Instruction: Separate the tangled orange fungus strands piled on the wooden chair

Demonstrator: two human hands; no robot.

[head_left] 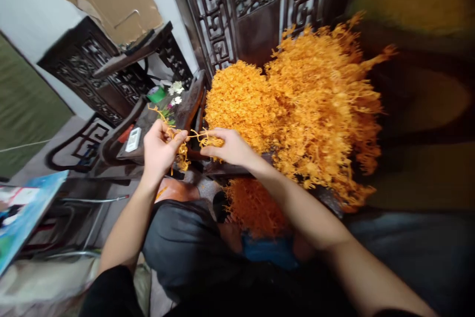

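Clearly, left hand [159, 146]: pinching a thin, branching, orange, plastic-looking strand [195, 134]
Right hand [229, 146]: pinching the strand too
Near right hand: bushy, orange, plastic-looking heap [241, 104]

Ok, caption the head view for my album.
Left hand and right hand hold thin orange strands beside a bushy orange pile.

Left of the orange heap [241, 104], the curved dark armrest [196, 102] blocks a low sideways pass; open air over it, reachable from above. Further left of heap, tabletop has a bare strip between green roll [156, 94] and white box [133, 139], white flowers [175, 88] nearer heap. Behind heap, carved panel [256, 25] stops reach; below it, darker orange bunch [256, 208] and knee [180, 228] crowd in.
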